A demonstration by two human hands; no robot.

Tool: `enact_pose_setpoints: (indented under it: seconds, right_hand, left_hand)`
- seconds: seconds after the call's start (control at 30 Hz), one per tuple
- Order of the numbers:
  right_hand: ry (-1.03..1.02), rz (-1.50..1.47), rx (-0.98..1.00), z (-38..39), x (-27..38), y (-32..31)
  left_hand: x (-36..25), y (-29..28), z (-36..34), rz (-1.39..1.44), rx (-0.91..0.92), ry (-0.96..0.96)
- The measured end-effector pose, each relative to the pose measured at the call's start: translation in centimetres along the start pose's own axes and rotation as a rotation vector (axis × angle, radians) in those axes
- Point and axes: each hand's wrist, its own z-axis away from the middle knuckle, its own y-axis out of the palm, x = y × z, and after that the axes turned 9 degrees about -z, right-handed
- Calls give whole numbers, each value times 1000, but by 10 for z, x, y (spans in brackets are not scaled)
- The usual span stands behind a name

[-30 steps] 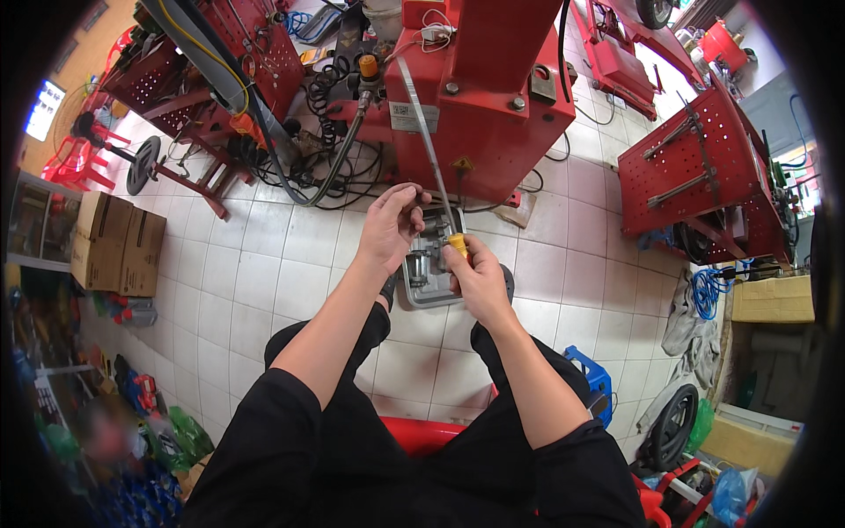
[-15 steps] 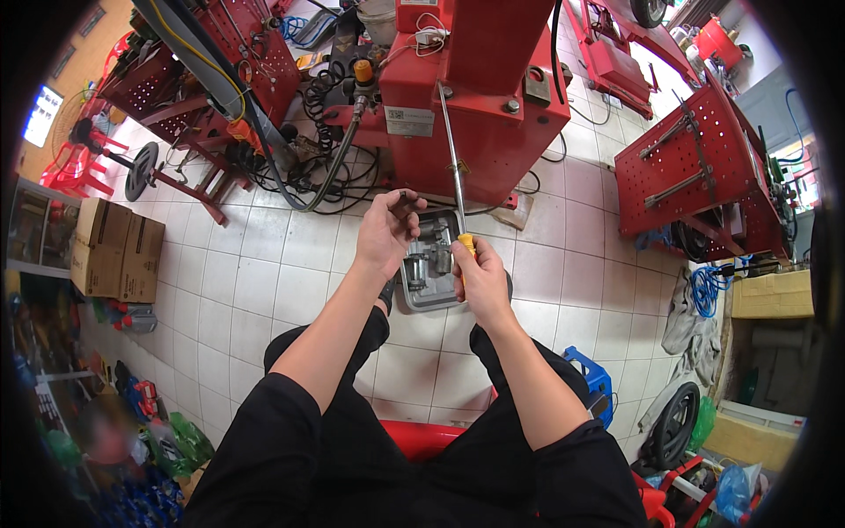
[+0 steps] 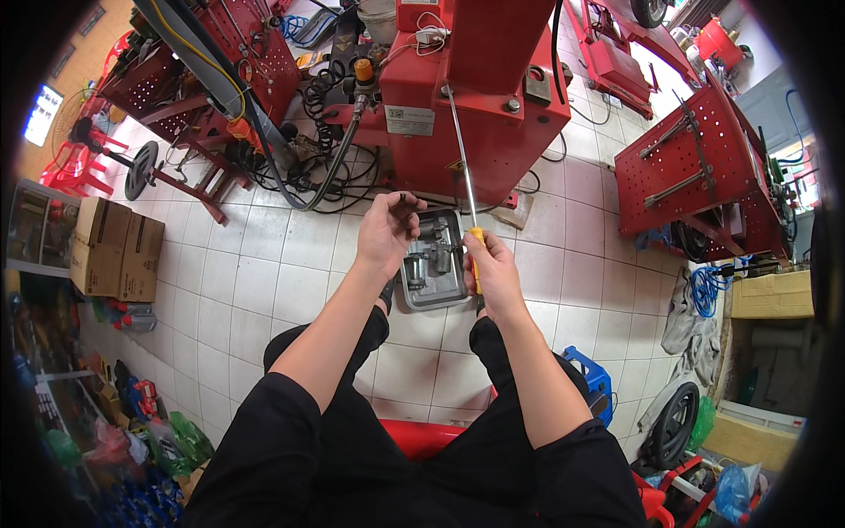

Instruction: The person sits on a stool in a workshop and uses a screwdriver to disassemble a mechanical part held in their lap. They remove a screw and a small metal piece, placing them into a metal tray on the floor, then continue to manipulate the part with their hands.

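Observation:
My right hand (image 3: 488, 268) grips the yellow handle (image 3: 478, 242) of a long screwdriver, whose thin metal shaft (image 3: 460, 150) angles up across the front of a red steel machine (image 3: 502, 167). My left hand (image 3: 390, 224) is raised just left of it, palm partly up, fingers curled; a small dark bit may lie at the fingertips, too small to name. Below both hands a grey tray (image 3: 414, 300) stands on the floor between my feet, holding grimy cylindrical metal parts (image 3: 442, 257).
Red perforated tool carts stand left (image 3: 255, 62) and right (image 3: 704, 176). Hoses and cables (image 3: 343, 176) trail beside the machine. Cardboard boxes (image 3: 136, 251) are on the left; a blue plastic case (image 3: 594, 378) and loose tyre (image 3: 678, 422) are on the right. A red seat (image 3: 418, 438) is beneath me.
My right hand and the screwdriver have moved right over the last second, the shaft tilting with its upper end shifted right. My left hand stays raised in nearly the same place.

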Motion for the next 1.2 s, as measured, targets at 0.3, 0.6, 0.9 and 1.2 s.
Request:
enact_pose_setpoints:
  seconds: [0.3,0.6,0.9,1.2]
  right_hand:
    - [-89,245,6,-6,7,-11]
    - [-303,628,-182,-13,8,-28]
    - [-509,877,-395,-15,38,-42]
    - [-640,892,-446,-23,38,-60]
  left_hand:
    - [1,0,-1,3,7,6]
    - [1,-1,0,13,17,11]
    - [1,-1,0,7,19,9]
    - [4,0,0,6,8,-14]
